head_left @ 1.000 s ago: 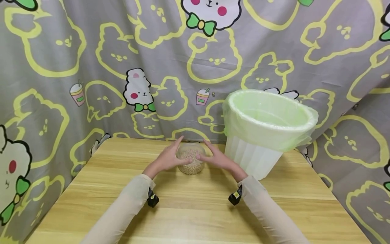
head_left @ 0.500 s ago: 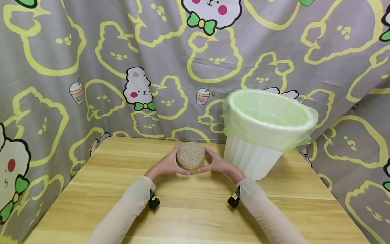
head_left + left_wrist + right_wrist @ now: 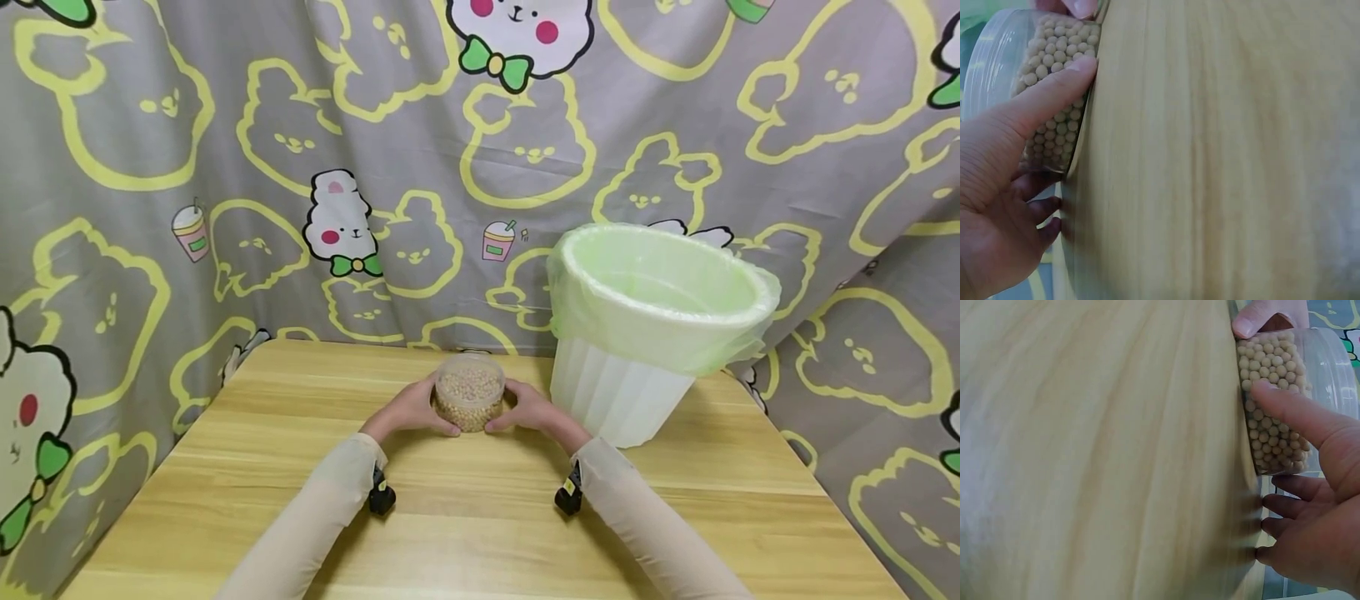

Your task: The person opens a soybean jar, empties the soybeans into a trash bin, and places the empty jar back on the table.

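A round, clear plastic jar point(image 3: 469, 400) full of small beige balls stands upright near the table's back edge. From its left side my left hand point(image 3: 408, 408) holds it, the thumb lying along the front. My right hand point(image 3: 534, 410) grips the opposite side in the same way. In the left wrist view, the left thumb presses on the jar wall point(image 3: 1054, 56) while the other fingers bend behind and beneath it. The right wrist view shows the right thumb against the beige balls' side of the jar point(image 3: 1272, 434), with its fingers partly hidden behind.
To the right of the jar stands a tall white bin point(image 3: 618, 396) with a pale green liner point(image 3: 652, 337) folded over its rim. A grey patterned curtain point(image 3: 420, 150) hangs behind the wooden table point(image 3: 472, 517). Small black cameras point(image 3: 381, 497) sit at both wrists.
Both hands have come down around the jar; the thumbs, earlier higher in front of it, now lie low on its front. The jar is at nearly the same spot, and the bin has not moved.
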{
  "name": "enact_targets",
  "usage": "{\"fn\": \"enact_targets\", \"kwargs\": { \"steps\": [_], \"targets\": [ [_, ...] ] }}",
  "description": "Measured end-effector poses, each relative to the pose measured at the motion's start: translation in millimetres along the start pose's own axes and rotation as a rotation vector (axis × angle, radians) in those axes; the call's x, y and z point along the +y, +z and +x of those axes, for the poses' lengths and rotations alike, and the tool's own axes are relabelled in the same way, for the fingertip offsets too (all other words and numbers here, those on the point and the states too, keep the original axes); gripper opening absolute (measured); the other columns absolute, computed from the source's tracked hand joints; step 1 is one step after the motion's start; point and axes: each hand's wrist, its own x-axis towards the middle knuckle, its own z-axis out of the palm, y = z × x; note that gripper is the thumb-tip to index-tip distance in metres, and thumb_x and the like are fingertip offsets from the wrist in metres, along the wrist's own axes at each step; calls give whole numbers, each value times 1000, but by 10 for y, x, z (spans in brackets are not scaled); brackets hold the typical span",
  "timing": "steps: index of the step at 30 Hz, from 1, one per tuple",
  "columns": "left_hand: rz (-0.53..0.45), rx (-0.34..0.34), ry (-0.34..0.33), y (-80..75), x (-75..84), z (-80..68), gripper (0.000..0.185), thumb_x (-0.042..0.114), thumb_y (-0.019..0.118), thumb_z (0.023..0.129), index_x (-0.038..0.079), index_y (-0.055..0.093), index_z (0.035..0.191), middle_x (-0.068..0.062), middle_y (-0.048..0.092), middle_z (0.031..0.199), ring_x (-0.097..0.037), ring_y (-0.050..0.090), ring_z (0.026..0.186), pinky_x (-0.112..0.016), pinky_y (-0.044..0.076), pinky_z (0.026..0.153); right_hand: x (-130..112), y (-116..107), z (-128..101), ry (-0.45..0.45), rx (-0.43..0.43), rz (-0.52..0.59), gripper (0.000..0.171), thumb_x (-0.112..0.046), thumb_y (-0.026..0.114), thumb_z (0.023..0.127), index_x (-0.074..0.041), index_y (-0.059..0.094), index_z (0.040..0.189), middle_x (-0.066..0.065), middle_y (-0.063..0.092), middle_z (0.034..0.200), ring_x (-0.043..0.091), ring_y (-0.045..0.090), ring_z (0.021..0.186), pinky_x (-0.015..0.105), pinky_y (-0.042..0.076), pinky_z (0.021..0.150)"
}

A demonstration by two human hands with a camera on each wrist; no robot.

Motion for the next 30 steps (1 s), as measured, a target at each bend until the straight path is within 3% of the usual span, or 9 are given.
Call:
{"fn": "enact_targets", "kwargs": {
  "steps": [8,14,20,26,30],
  "targets": [
    [24,32,-12,7,65,3,117,21,99,63,2,32,157,-23,52,149,-40,49,140,-54,37,119,31,35,10,-67,52,-55,81,-4,92,71,-2,56,144,20,53,150,41,40,146,56,19,126],
    [-66,57,-27,12,75,14,116,16,100,60,1,36,155,-23,53,148,-39,49,139,-54,37,118,40,81,-10,-36,121,-48,77,-6,93,70,-4,61,139,18,57,147,38,42,146,55,20,126],
    [-127,88,-18,-104,124,69,110,22,100,61,8,42,154,-16,53,150,-35,49,140,-51,40,117,-15,21,12,-48,145,43,73,-5,91,72,-6,63,139,14,58,147,35,37,149,54,20,127],
    [-288,160,47,-251,287,113,109,19,99,62,16,42,155,-11,54,149,-31,51,140,-48,42,117,-215,-96,-16,-142,130,138,74,-8,85,81,-8,54,148,11,47,157,32,28,154,52,18,127],
    [-366,212,105,-306,416,110,96,20,97,68,18,48,150,-8,58,143,-29,55,134,-51,46,112,-400,-180,-83,-190,144,230,83,-9,80,87,-11,38,158,12,33,165,31,24,156,49,21,127]
  ]
}}
